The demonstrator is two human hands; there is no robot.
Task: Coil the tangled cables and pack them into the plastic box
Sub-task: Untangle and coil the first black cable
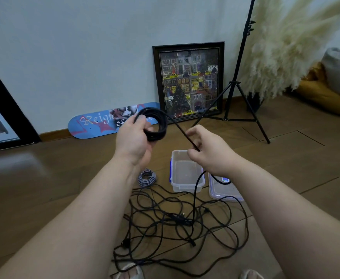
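The left hand (134, 137) grips a black cable coil (155, 124). Its free strand slants down-right into the right hand's (211, 152) pinching fingers (193, 153), above the open plastic box (186, 172).

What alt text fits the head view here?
Left hand holds a black cable coil while the right hand pinches its loose strand, above an open plastic box and tangled cables on a wooden floor.

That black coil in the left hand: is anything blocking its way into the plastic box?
Nothing visible blocks it. The plastic box sits open and empty below the black coil; its lid lies beside it. The right hand holds the cable's uncoiled tail.
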